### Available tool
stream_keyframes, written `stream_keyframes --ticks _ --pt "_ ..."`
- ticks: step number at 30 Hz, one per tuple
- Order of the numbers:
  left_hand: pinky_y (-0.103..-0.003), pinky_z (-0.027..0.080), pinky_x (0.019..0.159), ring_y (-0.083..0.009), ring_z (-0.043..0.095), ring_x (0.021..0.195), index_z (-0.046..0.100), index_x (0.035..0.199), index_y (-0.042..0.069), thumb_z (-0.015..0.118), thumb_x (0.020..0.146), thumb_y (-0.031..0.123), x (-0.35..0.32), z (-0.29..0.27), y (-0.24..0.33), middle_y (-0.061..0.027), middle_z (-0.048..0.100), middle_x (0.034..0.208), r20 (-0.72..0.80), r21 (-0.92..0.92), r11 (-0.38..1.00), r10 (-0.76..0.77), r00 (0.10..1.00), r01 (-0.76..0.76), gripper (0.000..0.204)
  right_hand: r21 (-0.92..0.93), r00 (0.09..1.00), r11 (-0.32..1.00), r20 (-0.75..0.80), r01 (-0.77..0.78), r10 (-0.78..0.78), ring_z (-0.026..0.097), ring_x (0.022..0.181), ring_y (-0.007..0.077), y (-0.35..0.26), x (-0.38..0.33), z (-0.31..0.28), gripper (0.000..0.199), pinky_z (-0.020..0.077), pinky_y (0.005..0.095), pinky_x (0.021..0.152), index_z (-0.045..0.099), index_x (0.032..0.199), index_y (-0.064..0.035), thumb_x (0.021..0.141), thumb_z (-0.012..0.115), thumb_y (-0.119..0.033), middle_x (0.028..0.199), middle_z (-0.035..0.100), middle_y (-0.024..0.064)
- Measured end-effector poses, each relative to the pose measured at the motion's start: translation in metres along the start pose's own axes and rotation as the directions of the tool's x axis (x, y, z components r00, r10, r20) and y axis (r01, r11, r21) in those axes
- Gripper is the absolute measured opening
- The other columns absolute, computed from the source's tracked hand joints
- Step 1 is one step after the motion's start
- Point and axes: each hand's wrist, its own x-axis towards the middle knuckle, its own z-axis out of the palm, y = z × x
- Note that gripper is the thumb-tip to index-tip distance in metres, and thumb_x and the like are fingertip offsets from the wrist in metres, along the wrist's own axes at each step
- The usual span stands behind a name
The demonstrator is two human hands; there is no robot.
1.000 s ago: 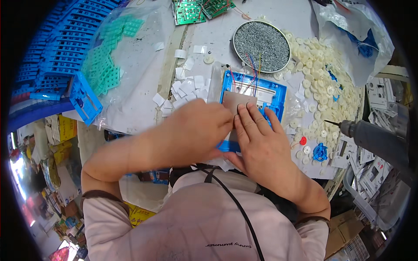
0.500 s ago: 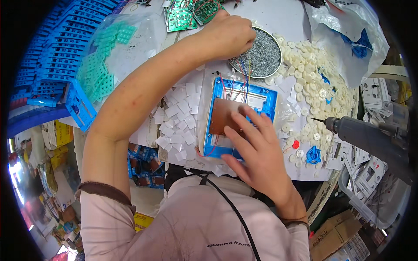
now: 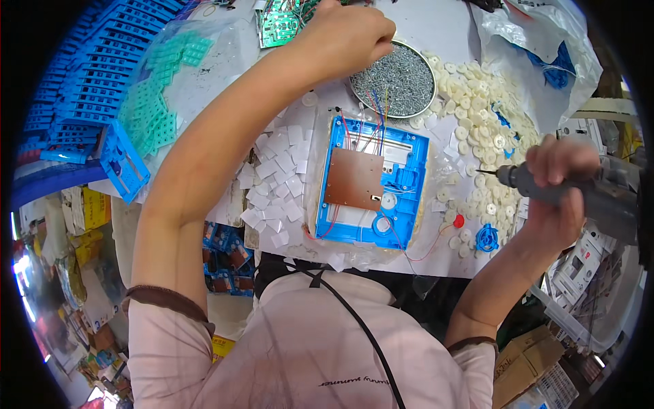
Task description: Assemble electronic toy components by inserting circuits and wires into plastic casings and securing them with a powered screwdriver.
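My left hand [image 3: 351, 37] is closed just beside a round dish [image 3: 434, 95] of small silver screws [image 3: 395, 83]; its fingertips are hidden, so I cannot tell what is in them. At the right, my right hand [image 3: 562, 167] has its fingers around a grey electric screwdriver [image 3: 514, 178], whose thin bit points left. Between my arms lies an open blue plastic housing [image 3: 403, 225]. A brown circuit board [image 3: 355, 178] sits in it, with red, blue, yellow and white wires running off. A red round piece [image 3: 458, 221] on thin wires rests beside the housing.
White paper squares [image 3: 276, 180] lie left of the housing, cream plastic wheels [image 3: 480, 112] right of it. Green circuit boards [image 3: 276, 27] are at the back. Stacked blue frames [image 3: 85, 82] and a bag of green pieces [image 3: 150, 109] fill the left. A plastic bag [image 3: 490, 31] stands back right.
My right hand has left the circuit board and moved right onto the screwdriver. My left hand has shifted slightly up and left, still by the screw dish.
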Motion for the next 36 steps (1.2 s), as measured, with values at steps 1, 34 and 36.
stream_keyframes --ticks 1,34,36 --pt "-0.049 0.042 0.086 -0.0271 0.068 0.084 0.071 0.085 0.011 0.063 0.088 0.023 -0.023 -0.019 0.008 -0.0058 0.070 0.084 -0.007 -0.095 0.995 -0.040 0.999 0.039 0.015 0.014 0.999 1.000 -0.031 0.008 -0.008 0.051 0.080 0.0190 0.015 0.004 0.014 0.047 0.0491 0.0416 0.089 0.050 0.120 -0.0009 0.088 0.073 -0.026 0.091 0.057 0.0078" --pt "-0.044 0.035 0.089 -0.0139 0.067 0.075 0.070 0.095 0.013 0.078 0.080 0.008 -0.169 -0.032 0.128 0.0032 0.072 0.086 -0.006 -0.523 0.847 -0.117 0.993 0.097 0.018 0.319 0.991 0.946 -0.089 -0.064 0.097 0.051 0.050 0.0082 0.006 -0.004 0.151 0.032 0.0523 0.0268 0.055 0.054 0.104 -0.0210 0.087 0.080 -0.024 0.061 0.056 -0.0061" --pt "-0.044 0.035 0.089 -0.0142 0.066 0.074 0.070 0.093 0.014 0.079 0.080 0.009 -0.168 -0.032 0.128 0.0036 0.071 0.083 -0.014 -0.516 0.852 -0.115 0.993 0.092 0.016 0.326 0.995 0.944 -0.063 -0.058 0.083 0.051 0.050 0.0088 0.008 -0.003 0.149 0.032 0.0522 0.0272 0.055 0.053 0.103 -0.0204 0.087 0.080 -0.023 0.062 0.056 -0.0054"
